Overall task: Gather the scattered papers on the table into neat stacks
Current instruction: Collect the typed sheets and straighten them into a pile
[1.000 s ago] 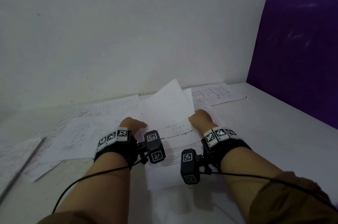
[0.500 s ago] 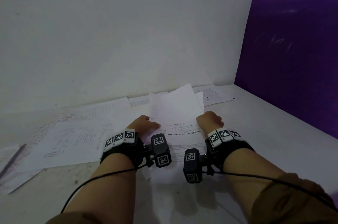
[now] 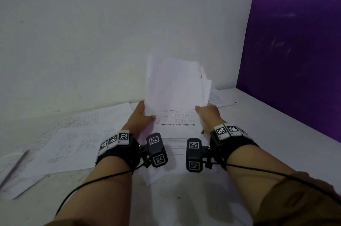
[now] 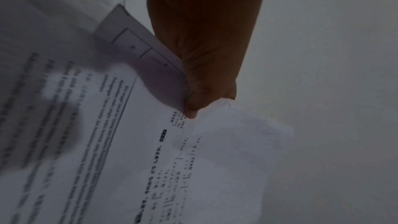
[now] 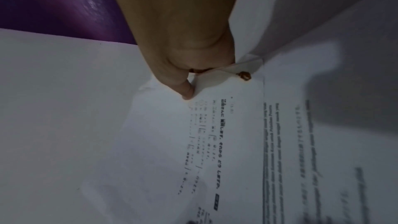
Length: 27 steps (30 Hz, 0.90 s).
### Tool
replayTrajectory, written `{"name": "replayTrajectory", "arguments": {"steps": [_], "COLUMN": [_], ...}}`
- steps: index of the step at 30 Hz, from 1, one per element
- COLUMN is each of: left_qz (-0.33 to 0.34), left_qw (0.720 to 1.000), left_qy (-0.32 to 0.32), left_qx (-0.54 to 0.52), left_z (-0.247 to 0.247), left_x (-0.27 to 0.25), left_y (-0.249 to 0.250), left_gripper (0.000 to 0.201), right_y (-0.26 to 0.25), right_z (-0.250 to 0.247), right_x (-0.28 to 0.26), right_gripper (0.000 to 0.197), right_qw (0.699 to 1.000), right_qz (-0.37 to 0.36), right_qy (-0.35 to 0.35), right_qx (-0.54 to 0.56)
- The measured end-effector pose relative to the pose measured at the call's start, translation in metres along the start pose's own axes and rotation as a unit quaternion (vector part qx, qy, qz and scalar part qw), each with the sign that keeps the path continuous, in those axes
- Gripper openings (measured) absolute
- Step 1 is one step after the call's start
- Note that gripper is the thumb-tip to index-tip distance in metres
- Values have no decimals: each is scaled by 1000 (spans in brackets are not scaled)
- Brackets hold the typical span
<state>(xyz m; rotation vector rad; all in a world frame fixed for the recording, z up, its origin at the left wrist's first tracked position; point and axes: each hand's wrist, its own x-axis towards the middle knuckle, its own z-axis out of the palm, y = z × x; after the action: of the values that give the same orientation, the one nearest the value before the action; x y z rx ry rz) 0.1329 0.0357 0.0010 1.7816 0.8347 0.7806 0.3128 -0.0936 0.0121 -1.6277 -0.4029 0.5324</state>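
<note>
I hold a bundle of white printed papers (image 3: 175, 85) upright above the table, its lower edge near a printed sheet (image 3: 177, 128) lying flat. My left hand (image 3: 143, 115) grips the bundle's left edge, thumb on the front; in the left wrist view the left hand (image 4: 202, 81) pinches the papers (image 4: 159, 67). My right hand (image 3: 207, 113) grips the right edge; in the right wrist view the right hand (image 5: 185, 67) has its thumb pressed on the papers (image 5: 280, 23), beside a rusty staple (image 5: 245, 76).
More loose sheets (image 3: 77, 137) spread over the white table (image 3: 276, 142) to the left, and one sheet (image 3: 221, 96) lies at the back right. A grey pencil (image 3: 14, 168) rests at the far left. A white wall stands behind, a purple panel (image 3: 295, 50) on the right.
Both hands have raised the bundle from lying nearly flat on the table to standing upright. The view has shifted slightly left.
</note>
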Motion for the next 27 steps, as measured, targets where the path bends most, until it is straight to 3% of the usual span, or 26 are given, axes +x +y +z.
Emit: {"name": "replayTrajectory", "arguments": {"steps": [8,12,15,19,23,25,27], "left_qz": [104,115,133,159,171,170,163], "left_qw": [986,980,975,969,962,959,961], "left_qy": [115,145,161,176,193,201,197], "left_qx": [-57,-71,-72,-75,-93,-104,-108], "left_z": [-40,-50,-54,-59,-63,-62,-61], "left_x": [-9,-11,-10,-8,-13,-17,-20], "left_y": [43,47,50,64,77,79,76], "left_gripper": [37,37,49,49,53,64,70], "right_y": [-59,-60,-62,-78,-90,-87,-83], "right_z": [36,42,47,48,49,50,51], "right_x": [-27,-35,-37,-42,-47,-49,-51], "right_gripper": [8,16,6,28,15,40,53], "right_qw": [980,971,968,960,955,961,964], "right_qz": [-167,-201,-214,-240,-247,-227,-207], "right_qy": [-5,-28,-38,-33,-54,-60,-65], "right_qx": [112,127,124,137,155,149,151]}}
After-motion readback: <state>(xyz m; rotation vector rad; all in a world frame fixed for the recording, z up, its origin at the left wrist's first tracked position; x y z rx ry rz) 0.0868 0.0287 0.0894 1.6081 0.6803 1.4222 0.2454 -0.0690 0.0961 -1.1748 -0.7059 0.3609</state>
